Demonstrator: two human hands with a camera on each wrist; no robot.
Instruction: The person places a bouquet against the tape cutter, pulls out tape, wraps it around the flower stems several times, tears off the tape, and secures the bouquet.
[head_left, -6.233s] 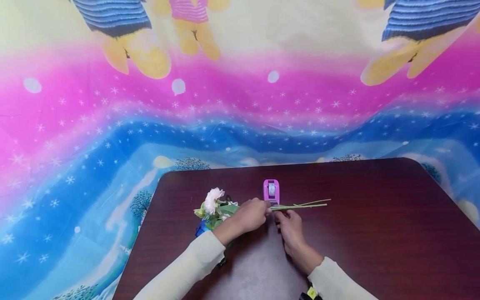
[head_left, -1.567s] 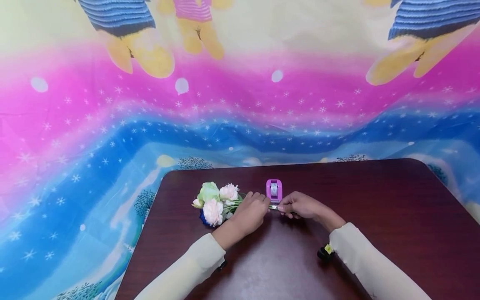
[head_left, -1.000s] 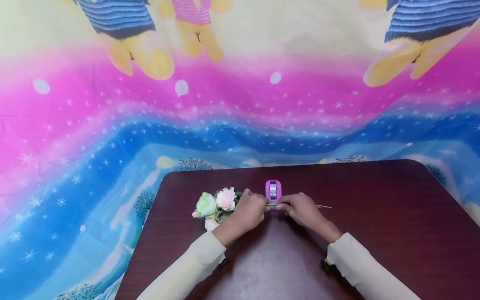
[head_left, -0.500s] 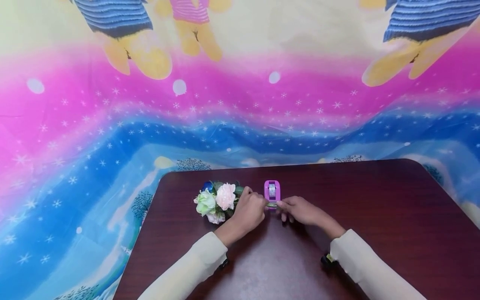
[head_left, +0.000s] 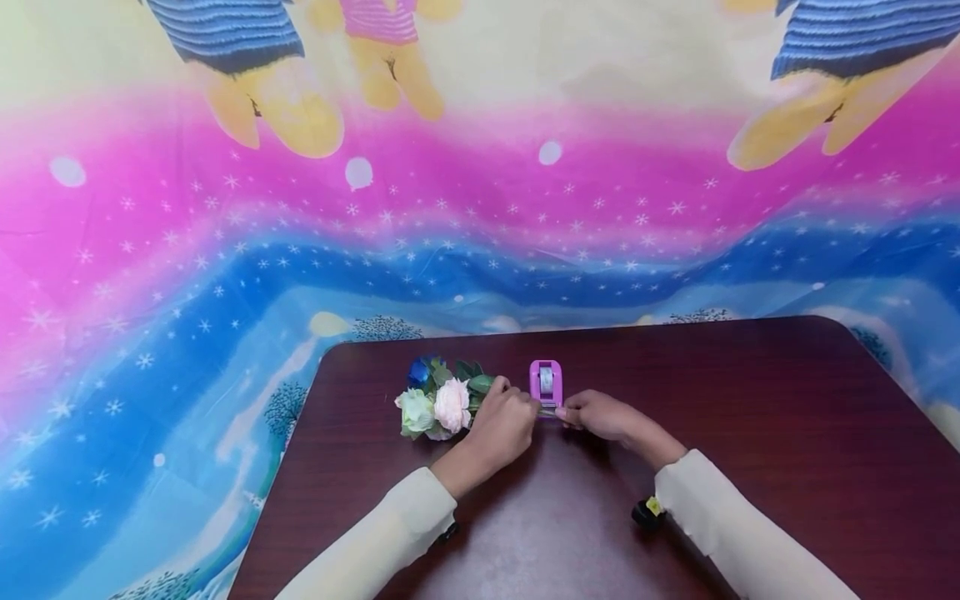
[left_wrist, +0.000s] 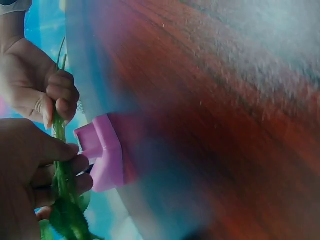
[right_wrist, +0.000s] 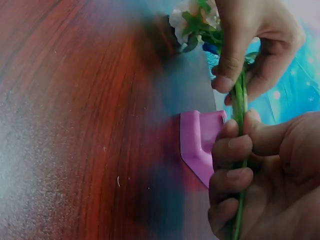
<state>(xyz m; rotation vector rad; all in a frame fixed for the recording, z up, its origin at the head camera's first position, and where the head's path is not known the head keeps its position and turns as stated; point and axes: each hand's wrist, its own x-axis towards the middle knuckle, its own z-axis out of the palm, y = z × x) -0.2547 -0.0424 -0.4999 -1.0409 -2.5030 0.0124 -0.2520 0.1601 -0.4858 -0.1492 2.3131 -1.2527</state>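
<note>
A bouquet of flowers [head_left: 452,405], pale pink, pale green and blue, lies sideways over the table with its heads to the left. My left hand [head_left: 504,423] grips it just below the heads, thumb and fingers round the green stems [right_wrist: 240,97]. Farther down, my right hand [head_left: 603,414] holds the same stems, its fingers curled round them in the right wrist view. The stem ends poke out past the right hand in the left wrist view. Right behind the stems stands a pink tape dispenser [head_left: 546,383] with a roll of clear tape in it.
The dark reddish wooden table [head_left: 750,467] has rounded far corners. Beyond its far edge hangs a colourful printed backdrop [head_left: 480,250]. Dark wrist devices sit by both cream sleeves [head_left: 720,508].
The bouquet has turned about its stems: the blue flower, earlier low in front or hidden, now shows at the back. The right hand has shifted its hold; the left hand and tape dispenser stay put.
</note>
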